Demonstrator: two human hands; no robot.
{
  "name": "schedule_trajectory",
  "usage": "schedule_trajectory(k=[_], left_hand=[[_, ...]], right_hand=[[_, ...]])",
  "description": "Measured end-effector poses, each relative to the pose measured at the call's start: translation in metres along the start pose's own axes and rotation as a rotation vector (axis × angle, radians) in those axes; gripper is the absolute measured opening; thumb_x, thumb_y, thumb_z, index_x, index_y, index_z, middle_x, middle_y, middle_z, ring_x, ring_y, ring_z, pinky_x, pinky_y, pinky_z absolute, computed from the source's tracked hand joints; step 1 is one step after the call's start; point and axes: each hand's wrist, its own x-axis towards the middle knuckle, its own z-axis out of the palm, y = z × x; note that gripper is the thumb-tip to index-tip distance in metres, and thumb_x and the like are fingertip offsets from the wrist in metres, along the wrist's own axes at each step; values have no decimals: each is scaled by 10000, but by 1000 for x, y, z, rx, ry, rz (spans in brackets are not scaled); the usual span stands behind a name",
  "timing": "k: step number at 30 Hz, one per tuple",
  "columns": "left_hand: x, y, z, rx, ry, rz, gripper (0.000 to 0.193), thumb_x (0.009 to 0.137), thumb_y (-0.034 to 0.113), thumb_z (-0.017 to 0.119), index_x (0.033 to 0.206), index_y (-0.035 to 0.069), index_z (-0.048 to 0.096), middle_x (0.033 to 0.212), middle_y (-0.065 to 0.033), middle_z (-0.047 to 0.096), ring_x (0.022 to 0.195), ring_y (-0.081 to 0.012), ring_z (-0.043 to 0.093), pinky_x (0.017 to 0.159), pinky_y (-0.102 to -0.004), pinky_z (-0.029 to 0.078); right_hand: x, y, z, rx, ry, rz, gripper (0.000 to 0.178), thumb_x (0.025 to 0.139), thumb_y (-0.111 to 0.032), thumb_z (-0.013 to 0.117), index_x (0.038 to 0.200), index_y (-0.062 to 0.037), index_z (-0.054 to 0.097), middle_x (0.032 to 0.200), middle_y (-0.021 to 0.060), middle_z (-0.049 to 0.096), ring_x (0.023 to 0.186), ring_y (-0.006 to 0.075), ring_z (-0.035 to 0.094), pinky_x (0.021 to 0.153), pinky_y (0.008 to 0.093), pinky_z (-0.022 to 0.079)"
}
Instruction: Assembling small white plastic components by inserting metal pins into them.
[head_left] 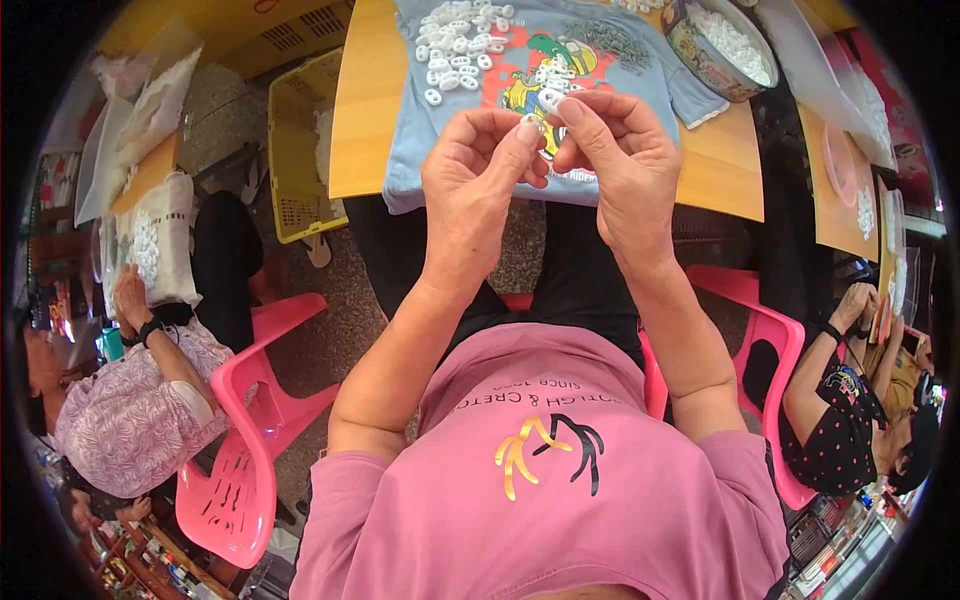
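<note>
Over the shirt-covered table, both of my hands meet close together. My right hand (625,165) pinches a white oval plastic piece (550,101) between thumb and fingers. In my left hand (475,170), thumb and fingertips close on a small white plastic part (533,120), mostly hidden by the fingertips. Just beyond them is a little heap of small white parts (557,74). A larger pile of white oval pieces with holes (455,45) spreads to the far left on the blue-grey T-shirt (415,140). Small grey metal parts, perhaps springs (612,45), lie at the far right.
A round patterned tin (735,50) full of white parts stands at the table's (725,150) far right corner. Left of the table is a yellow plastic crate (290,190). People on pink chairs (245,420) sit on both sides, with white parts before them.
</note>
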Motion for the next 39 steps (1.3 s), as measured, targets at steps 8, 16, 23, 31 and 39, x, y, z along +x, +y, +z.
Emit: schedule_trajectory(k=[8, 16, 23, 31, 39], left_hand=[[1, 1, -1, -13, 11, -5, 157, 922, 93, 633, 998, -24, 560, 858, -76, 629, 684, -117, 603, 629, -247, 507], [1, 2, -5, 1, 13, -11, 146, 923, 85, 629, 986, -24, 555, 847, -68, 619, 678, -104, 593, 608, -232, 495], [1, 1, -3, 8, 32, 17, 140, 920, 79, 635, 973, -29, 563, 848, -73, 622, 692, -98, 591, 613, -231, 492], [1, -2, -5, -2, 45, 56, 127, 920, 69, 639, 962, -36, 581, 819, -80, 638, 696, -108, 608, 630, -245, 502], [-2, 0, -18, 142, -51, 60, 181, 917, 85, 654, 1059, -14, 600, 952, -44, 642, 839, -99, 599, 730, -235, 487]], right_hand=[[-2, 1, 2, -29, -1, -2, 156, 898, -67, 668, 1023, 21, 636, 876, 93, 695, 610, 81, 591, 578, 201, 467], [-5, 4, 6, -135, -36, -46, 226, 903, -54, 661, 1111, 34, 652, 871, 53, 679, 652, 64, 577, 623, 202, 481], [-10, 7, 9, -177, -44, -55, 203, 900, -48, 666, 1089, 27, 665, 884, 40, 669, 676, 58, 571, 624, 186, 469], [-7, 12, 12, -197, -73, -144, 192, 896, -32, 666, 1080, 25, 665, 865, 18, 653, 720, 49, 559, 641, 182, 463], [2, 8, 2, 171, -143, 181, 221, 906, -71, 656, 1105, 24, 631, 838, 40, 638, 680, 76, 552, 634, 215, 460]])
